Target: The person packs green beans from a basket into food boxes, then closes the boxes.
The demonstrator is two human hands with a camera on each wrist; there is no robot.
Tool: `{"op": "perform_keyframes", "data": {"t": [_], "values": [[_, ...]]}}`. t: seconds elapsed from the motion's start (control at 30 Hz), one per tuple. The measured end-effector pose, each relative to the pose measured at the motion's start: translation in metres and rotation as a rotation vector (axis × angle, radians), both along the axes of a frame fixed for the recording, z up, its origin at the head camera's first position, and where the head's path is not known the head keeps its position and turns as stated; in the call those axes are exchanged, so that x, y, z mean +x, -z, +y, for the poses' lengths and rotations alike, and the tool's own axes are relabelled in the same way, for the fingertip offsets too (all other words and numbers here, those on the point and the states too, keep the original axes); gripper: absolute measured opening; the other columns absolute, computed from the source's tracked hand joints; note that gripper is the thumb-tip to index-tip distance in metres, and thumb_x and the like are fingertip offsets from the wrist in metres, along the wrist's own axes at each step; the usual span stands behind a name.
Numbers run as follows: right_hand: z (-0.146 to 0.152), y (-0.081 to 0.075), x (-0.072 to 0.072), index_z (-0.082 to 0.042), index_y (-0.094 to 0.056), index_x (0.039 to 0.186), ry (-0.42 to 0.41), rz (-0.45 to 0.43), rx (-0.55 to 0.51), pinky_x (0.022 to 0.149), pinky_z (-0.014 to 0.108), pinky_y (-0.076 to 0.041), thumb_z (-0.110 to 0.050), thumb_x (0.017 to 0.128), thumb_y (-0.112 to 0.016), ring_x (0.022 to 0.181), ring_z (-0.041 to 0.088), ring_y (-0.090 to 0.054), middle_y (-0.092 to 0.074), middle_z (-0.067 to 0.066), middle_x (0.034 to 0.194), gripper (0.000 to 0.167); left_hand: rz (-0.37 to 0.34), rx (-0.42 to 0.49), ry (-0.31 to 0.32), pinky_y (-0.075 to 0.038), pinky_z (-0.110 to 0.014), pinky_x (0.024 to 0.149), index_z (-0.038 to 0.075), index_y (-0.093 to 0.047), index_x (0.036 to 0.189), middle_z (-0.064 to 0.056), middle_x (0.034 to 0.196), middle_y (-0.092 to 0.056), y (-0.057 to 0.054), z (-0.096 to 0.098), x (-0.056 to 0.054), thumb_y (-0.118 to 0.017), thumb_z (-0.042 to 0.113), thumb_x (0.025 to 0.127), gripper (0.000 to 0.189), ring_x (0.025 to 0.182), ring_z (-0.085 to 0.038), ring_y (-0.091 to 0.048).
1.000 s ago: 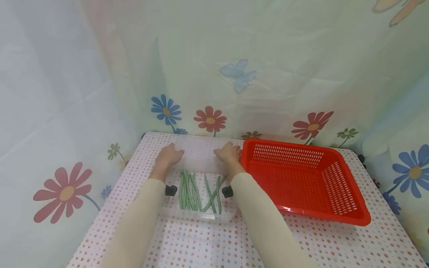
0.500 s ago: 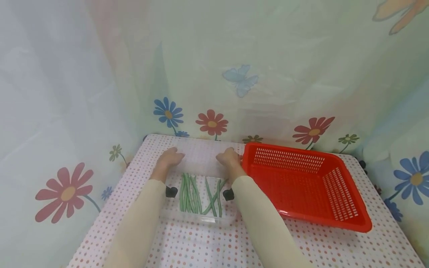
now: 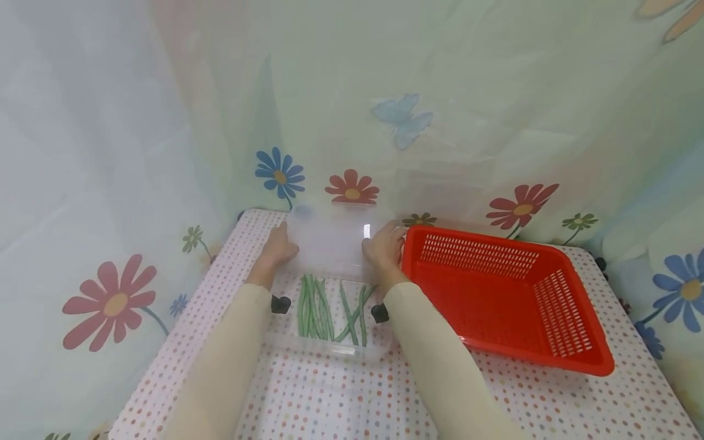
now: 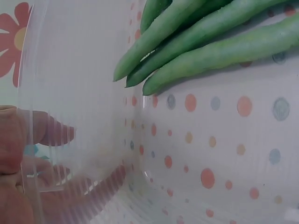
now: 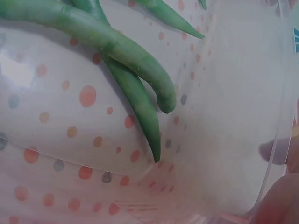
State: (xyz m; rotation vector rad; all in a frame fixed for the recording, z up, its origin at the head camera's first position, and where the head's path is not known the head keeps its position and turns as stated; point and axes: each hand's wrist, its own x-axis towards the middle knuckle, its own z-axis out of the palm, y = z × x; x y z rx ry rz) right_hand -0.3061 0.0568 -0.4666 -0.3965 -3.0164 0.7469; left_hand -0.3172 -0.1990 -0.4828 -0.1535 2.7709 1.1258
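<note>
A clear plastic box [image 3: 343, 350] stands on the table with several green beans [image 3: 313, 308] in it, some bunched at left, a few crossed at right. Behind the box, a clear lid [image 3: 330, 241] slants up, its far edge raised toward the backdrop. My left hand [image 3: 277, 247] holds the lid's left side, and my right hand [image 3: 385, 247] holds its right side. In the left wrist view, fingers [image 4: 58, 133] show through the clear plastic beyond the bean tips. In the right wrist view, only part of the right hand [image 5: 280, 196] appears at the lower right edge.
A red plastic basket [image 3: 467, 354] with slotted sides stands right of the box, close beside my right hand. Below lies a dotted tablecloth [image 3: 324, 403]. A flowered sheet [image 3: 467, 122] hangs behind and along the sides.
The lid's far edge has risen from near the tabletop, and a glare spot now shows on it. Both hands have stayed at its sides. The beans and basket have kept their places.
</note>
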Motion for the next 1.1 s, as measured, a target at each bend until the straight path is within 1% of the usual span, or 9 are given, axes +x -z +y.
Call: {"op": "perform_keyframes", "data": {"t": [0.17,0.3,0.37,0.53,0.73,0.83,0.9,1.0,1.1], "values": [[-0.002,0.000,-0.002,0.000,-0.019,0.161,0.094,0.036,-0.041,0.118,0.059,-0.043,-0.040,0.094,-0.065,0.134,0.043,-0.039,-0.037,0.027,0.153,0.091,0.018,0.004,-0.031,-0.013,-0.053,0.133,-0.002,-0.001,0.165,-0.029,0.172,-0.003,-0.001,0.001,0.001,-0.059,0.010,0.097,0.091,0.161,-0.044,-0.008],[-0.003,-0.003,-0.004,-0.011,-0.016,0.165,0.122,0.083,-0.277,0.122,0.059,-0.040,-0.037,0.096,-0.065,0.143,0.038,-0.034,-0.030,0.017,0.162,0.088,0.038,0.042,-0.124,-0.018,-0.055,0.131,-0.003,0.004,0.165,-0.032,0.171,-0.002,-0.001,0.001,0.004,-0.077,0.018,0.092,0.111,0.159,-0.048,-0.012],[-0.005,-0.004,-0.005,-0.018,-0.013,0.166,0.117,0.129,-0.436,0.123,0.057,-0.039,-0.035,0.098,-0.065,0.147,0.035,-0.034,-0.029,0.012,0.166,0.087,0.043,0.065,-0.160,-0.023,-0.055,0.130,-0.006,-0.003,0.164,-0.034,0.170,-0.009,-0.001,0.000,0.005,-0.081,0.020,0.089,0.112,0.157,-0.049,-0.020],[-0.010,-0.010,-0.006,-0.026,-0.016,0.165,0.080,0.232,-0.685,0.121,0.052,-0.044,-0.030,0.102,-0.065,0.148,0.030,-0.042,-0.038,0.006,0.164,0.080,0.040,0.114,-0.165,-0.034,-0.055,0.126,-0.010,-0.021,0.160,-0.034,0.162,-0.030,-0.001,-0.004,0.001,-0.072,0.025,0.095,0.089,0.150,-0.049,-0.036],[-0.017,-0.021,-0.003,-0.022,-0.024,0.163,0.041,0.335,-0.804,0.115,0.046,-0.051,-0.054,0.101,-0.062,0.142,0.027,-0.047,-0.043,0.006,0.158,0.080,0.066,0.229,-0.164,-0.025,-0.055,0.130,-0.005,-0.010,0.164,-0.029,0.169,-0.021,-0.012,-0.008,0.001,-0.057,0.038,0.103,0.088,0.157,-0.045,-0.024],[-0.020,-0.029,0.004,-0.024,-0.026,0.161,-0.012,0.383,-0.880,0.118,0.047,-0.048,-0.066,0.099,-0.056,0.143,0.025,-0.045,-0.042,0.004,0.159,0.081,0.155,0.340,-0.208,-0.026,-0.055,0.130,0.003,-0.019,0.165,-0.023,0.170,-0.026,-0.025,-0.013,0.007,-0.043,0.050,0.108,0.077,0.157,-0.042,-0.027],[-0.020,-0.037,0.009,-0.023,-0.032,0.155,-0.060,0.445,-0.934,0.118,0.046,-0.046,-0.065,0.103,-0.048,0.142,0.027,-0.046,-0.045,0.008,0.155,0.069,0.215,0.466,-0.234,-0.033,-0.054,0.128,0.009,-0.033,0.161,-0.016,0.167,-0.036,-0.032,-0.020,0.011,-0.031,0.057,0.109,0.071,0.154,-0.037,-0.035],[-0.019,-0.051,0.015,-0.023,-0.048,0.133,-0.122,0.541,-1.067,0.113,0.040,-0.044,-0.061,0.108,-0.035,0.129,0.024,-0.054,-0.058,0.006,0.135,0.048,0.252,0.734,-0.250,-0.037,-0.048,0.126,0.014,-0.046,0.155,-0.009,0.163,-0.044,-0.041,-0.032,0.017,-0.021,0.062,0.109,0.071,0.152,-0.029,-0.041],[-0.016,-0.067,0.019,-0.021,-0.057,0.108,-0.133,0.583,-1.206,0.098,0.035,-0.046,-0.063,0.108,-0.028,0.108,0.023,-0.060,-0.064,0.002,0.107,0.051,0.220,0.971,-0.276,-0.037,-0.041,0.127,0.014,-0.045,0.155,-0.007,0.165,-0.041,-0.048,-0.041,0.020,-0.027,0.056,0.112,0.064,0.154,-0.025,-0.039]]}}
